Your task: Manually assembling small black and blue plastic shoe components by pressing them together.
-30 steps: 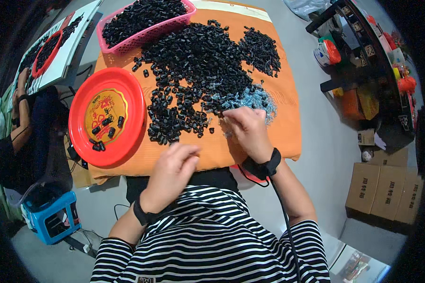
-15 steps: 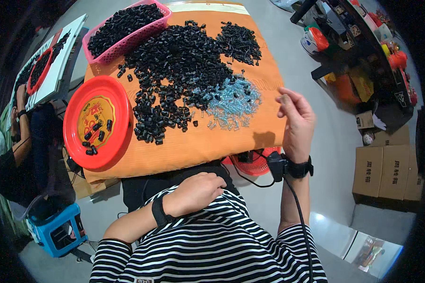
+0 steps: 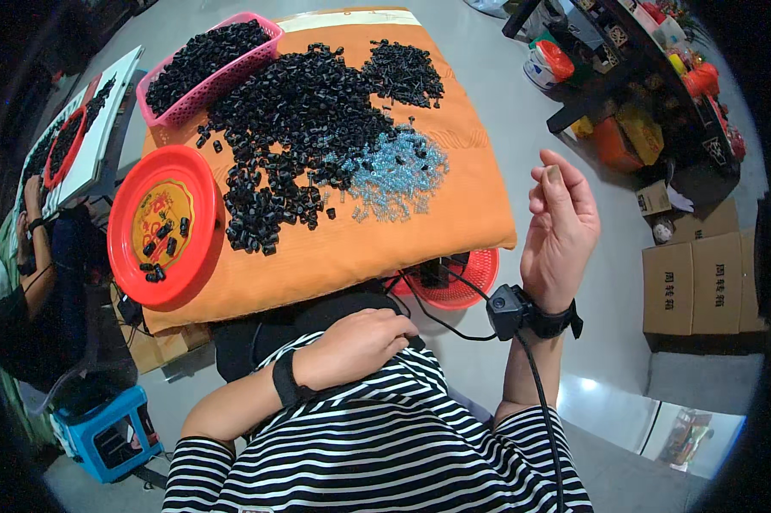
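My right hand (image 3: 562, 231) is raised off the table's right side, its thumb against the curled fingers; anything between them is too small or hidden to make out. My left hand (image 3: 356, 346) lies relaxed on my striped shirt at the lap, back upward, with nothing visible in it. On the orange-covered table (image 3: 385, 248) spreads a large pile of small black plastic parts (image 3: 304, 111). A heap of small clear-blue pieces (image 3: 400, 173) adjoins it, nearest my right hand. Farther back is a smaller pile of thin black parts (image 3: 403, 73).
A red round tray (image 3: 122, 256) at the left holds several black parts. Behind it stands a pink basket (image 3: 219, 85) full of black parts. A red basket (image 3: 475, 286) sits below the table's front edge. Cardboard boxes (image 3: 693, 286) stand right; another person's arm (image 3: 39, 274) is at left.
My right hand has moved right, away from the table edge, and turned more upright. My left hand stays at the lap. The view has shifted slightly, moving the table leftward.
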The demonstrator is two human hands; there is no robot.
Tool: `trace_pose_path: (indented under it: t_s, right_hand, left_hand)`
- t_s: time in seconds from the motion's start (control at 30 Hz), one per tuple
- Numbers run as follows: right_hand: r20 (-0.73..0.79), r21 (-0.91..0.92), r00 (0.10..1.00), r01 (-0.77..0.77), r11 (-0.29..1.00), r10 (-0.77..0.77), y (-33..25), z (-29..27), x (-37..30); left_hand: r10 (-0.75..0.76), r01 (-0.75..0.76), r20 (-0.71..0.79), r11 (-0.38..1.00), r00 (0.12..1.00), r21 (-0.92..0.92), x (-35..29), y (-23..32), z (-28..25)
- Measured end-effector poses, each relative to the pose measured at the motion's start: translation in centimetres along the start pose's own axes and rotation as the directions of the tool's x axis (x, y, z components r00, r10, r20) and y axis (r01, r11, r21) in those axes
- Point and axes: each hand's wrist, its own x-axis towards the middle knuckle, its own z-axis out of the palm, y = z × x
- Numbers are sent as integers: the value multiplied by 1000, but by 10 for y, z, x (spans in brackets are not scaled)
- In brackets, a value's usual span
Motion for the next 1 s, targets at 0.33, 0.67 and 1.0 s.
trace_pose_path:
  t_s: [0.33,0.67,1.0]
  right_hand:
    - [324,-10,927,205,979,-191,-34,61,1]
    - [282,95,939,179,979,-199,-50,102,29]
    - [102,25,982,158,987,-160,-50,61,46]
  left_hand:
    - [10,-13,-36,996,999,-86,28,11,9]
    - [-253,251,11,957,968,-145,16,16,11]
    - [-258,301,186,918,948,-257,63,-23,70]
